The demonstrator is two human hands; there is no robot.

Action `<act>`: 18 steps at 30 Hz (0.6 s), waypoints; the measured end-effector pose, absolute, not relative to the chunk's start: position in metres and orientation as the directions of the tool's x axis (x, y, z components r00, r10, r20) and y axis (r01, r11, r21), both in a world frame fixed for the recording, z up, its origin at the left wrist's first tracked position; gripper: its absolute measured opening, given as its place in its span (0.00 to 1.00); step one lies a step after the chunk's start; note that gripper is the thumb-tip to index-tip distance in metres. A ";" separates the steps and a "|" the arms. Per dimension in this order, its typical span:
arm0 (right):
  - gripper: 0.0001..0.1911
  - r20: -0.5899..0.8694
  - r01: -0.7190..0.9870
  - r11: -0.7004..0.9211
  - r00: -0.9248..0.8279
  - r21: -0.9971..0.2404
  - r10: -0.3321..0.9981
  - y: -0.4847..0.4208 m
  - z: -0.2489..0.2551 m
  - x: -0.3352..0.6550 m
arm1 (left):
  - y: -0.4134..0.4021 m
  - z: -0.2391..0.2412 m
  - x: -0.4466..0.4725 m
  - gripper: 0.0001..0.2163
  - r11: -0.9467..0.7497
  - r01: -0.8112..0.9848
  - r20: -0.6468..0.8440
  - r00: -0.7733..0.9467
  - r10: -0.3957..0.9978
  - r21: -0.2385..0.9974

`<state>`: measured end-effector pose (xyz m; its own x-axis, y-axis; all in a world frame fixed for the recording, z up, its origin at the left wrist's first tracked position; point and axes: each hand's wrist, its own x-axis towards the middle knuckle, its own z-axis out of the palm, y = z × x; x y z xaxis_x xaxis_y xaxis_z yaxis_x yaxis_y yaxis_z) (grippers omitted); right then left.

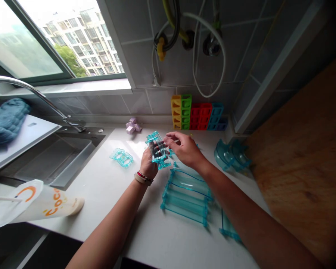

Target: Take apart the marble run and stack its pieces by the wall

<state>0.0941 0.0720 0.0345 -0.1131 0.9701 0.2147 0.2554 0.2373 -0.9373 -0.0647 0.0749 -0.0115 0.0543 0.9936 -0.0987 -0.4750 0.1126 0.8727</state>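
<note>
Head view: teal frame (pixel 157 156), one, above the counter (pixel 98 209), gripped in your left hand (pixel 148 164). Your right hand (pixel 186 148): fingers curled at its edge, contact unclear. Step, seemingly: two-handed adjustment; next move calls for steady left hold.

The left hand (pixel 148 163) grips from below; just beside that grip I see the right hand (pixel 187 149), fingers (pixel 173 136) bent toward it.
</note>
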 end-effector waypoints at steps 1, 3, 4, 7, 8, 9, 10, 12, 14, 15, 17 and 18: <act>0.21 0.163 0.235 0.196 -0.151 -0.952 0.975 0.072 0.035 0.094 | 0.074 -0.012 -0.064 0.22 0.092 -0.456 -0.085 0.037 0.996 0.885; 0.24 0.145 0.246 0.190 -0.192 -0.950 0.971 0.070 0.036 0.093 | 0.074 -0.015 -0.064 0.22 0.054 -0.428 -0.056 0.007 0.998 0.902; 0.24 0.160 0.260 0.208 -0.192 -0.943 0.968 0.070 0.036 0.093 | 0.074 -0.016 -0.064 0.22 0.039 -0.416 -0.044 -0.004 0.999 0.909; 0.19 0.188 0.257 0.239 -0.208 -0.936 0.960 0.070 0.034 0.093 | 0.074 -0.018 -0.064 0.24 0.018 -0.389 -0.025 -0.014 1.000 0.921; 0.18 0.182 0.248 0.234 -0.215 -0.940 0.959 0.071 0.032 0.094 | 0.074 -0.018 -0.063 0.26 0.015 -0.390 -0.023 -0.014 1.000 0.921; 0.19 0.173 0.247 0.224 -0.213 -0.943 0.962 0.072 0.031 0.095 | 0.073 -0.018 -0.063 0.28 0.017 -0.400 -0.021 -0.007 1.000 0.916; 0.20 0.165 0.253 0.214 -0.199 -0.943 0.966 0.073 0.029 0.096 | 0.073 -0.016 -0.062 0.29 0.017 -0.416 -0.018 0.001 1.000 0.909; 0.22 0.167 0.285 0.206 -0.155 -0.936 0.974 0.075 0.026 0.097 | 0.071 -0.013 -0.060 0.30 0.000 -0.438 0.008 0.016 1.000 0.899; 0.22 0.174 0.312 0.208 -0.133 -0.927 0.976 0.076 0.024 0.099 | 0.068 -0.010 -0.058 0.27 -0.039 -0.432 0.055 0.025 0.998 0.901; 0.22 0.174 0.311 0.212 -0.145 -0.926 0.974 0.076 0.024 0.099 | 0.068 -0.008 -0.058 0.25 -0.063 -0.424 0.080 0.023 0.997 0.903; 0.22 0.178 0.293 0.224 -0.176 -0.930 0.968 0.077 0.023 0.100 | 0.067 -0.007 -0.057 0.25 -0.104 -0.423 0.118 0.008 0.993 0.900; 0.22 0.181 0.277 0.230 -0.191 -0.933 0.965 0.077 0.023 0.100 | 0.067 -0.007 -0.057 0.25 -0.120 -0.433 0.131 -0.003 0.991 0.893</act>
